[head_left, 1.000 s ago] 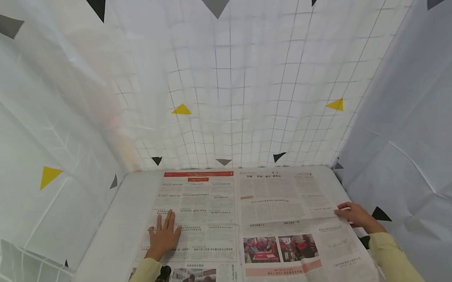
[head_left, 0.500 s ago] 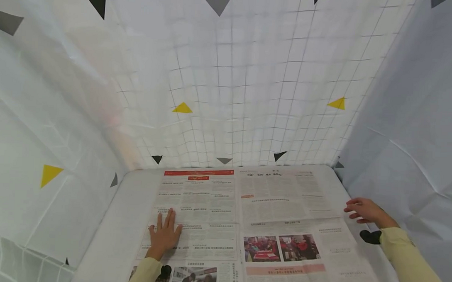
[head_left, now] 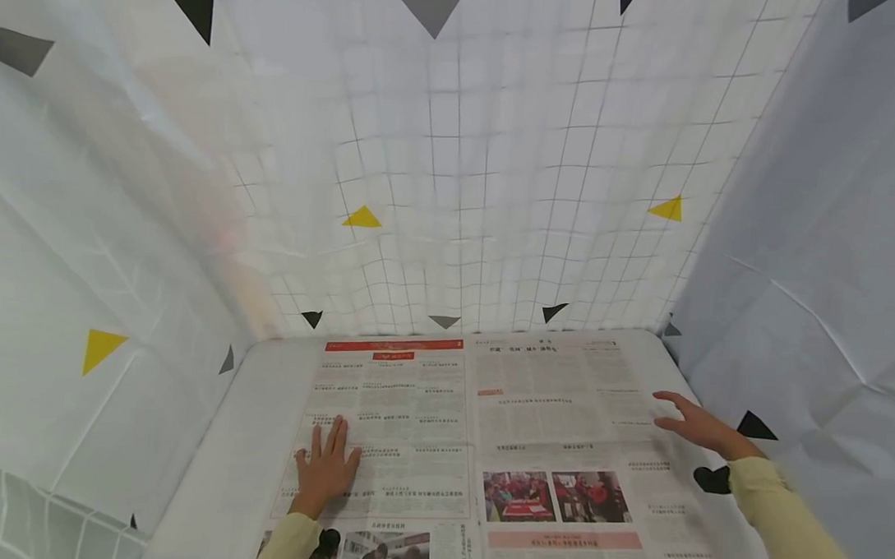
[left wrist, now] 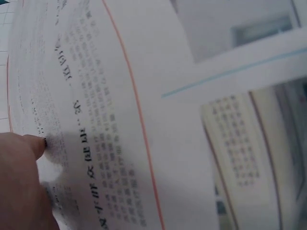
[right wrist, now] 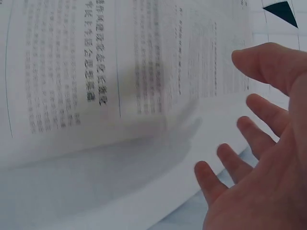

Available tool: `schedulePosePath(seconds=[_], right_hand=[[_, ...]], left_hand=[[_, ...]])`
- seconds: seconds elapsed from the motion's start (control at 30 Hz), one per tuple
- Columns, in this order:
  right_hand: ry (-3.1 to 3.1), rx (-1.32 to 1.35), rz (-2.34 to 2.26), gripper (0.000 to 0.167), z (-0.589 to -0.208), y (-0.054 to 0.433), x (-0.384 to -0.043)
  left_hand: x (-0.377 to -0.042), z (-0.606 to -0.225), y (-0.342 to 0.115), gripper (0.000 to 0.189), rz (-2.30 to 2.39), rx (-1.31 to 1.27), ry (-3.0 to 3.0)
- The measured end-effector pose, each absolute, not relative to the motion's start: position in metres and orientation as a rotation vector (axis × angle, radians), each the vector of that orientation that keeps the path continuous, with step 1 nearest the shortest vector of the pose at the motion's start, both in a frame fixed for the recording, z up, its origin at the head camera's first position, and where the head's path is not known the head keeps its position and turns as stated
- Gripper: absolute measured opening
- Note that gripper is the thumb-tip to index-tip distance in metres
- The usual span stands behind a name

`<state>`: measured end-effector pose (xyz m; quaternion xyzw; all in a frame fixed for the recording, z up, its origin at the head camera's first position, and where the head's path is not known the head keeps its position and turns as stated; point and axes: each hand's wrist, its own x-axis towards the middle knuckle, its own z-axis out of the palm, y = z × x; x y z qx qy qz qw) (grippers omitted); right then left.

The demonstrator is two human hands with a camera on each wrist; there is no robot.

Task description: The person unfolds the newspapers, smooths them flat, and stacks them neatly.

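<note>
A newspaper [head_left: 427, 431] lies spread open on the white table [head_left: 227, 436], a centre fold between its two pages. My left hand [head_left: 325, 466] rests on the left page with its fingers spread; its thumb [left wrist: 33, 143] touches the print in the left wrist view. Over the right edge of the newspaper hovers my right hand [head_left: 697, 424], holding nothing. In the right wrist view its thumb and fingers [right wrist: 259, 134] stand apart from each other, beside the paper's edge [right wrist: 144, 136], which casts a shadow on the table.
White sheeting with a grid and coloured triangles hangs behind the table [head_left: 449, 230]. More sheeting rises close by the right side [head_left: 809, 309] and on the left [head_left: 101, 243]. The table's right edge runs near my right hand.
My right hand let go of the newspaper's right edge, lifted away to the right, then came back left over that edge. The right page lies flatter. My left hand has stayed in place.
</note>
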<state>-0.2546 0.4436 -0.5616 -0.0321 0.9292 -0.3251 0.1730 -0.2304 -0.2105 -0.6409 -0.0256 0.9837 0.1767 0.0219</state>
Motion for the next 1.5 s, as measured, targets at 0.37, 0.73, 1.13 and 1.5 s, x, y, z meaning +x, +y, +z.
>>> schedulePosePath(seconds=[0.37,0.73,1.13,1.5], right_hand=[[2.733,-0.334,-0.969,0.076,-0.603,0.421,-0.259],[2.581,-0.184,-0.842,0.082,-0.599,0.400,-0.255],[2.729,-0.197,-0.635,0.086,-0.600,0.386,-0.249],[2.769,-0.215,-0.643,0.081,-0.607,0.387,-0.246]], left_hand=[[-0.236,-0.659,-0.215,0.074,0.473,-0.095,3.032],[-0.235,-0.662,-0.218,0.075,0.492,-0.117,3.034],[-0.240,-0.668,-0.215,0.074,0.532,-0.110,3.032],[-0.234,-0.655,-0.215,0.072,0.601,-0.100,3.016]])
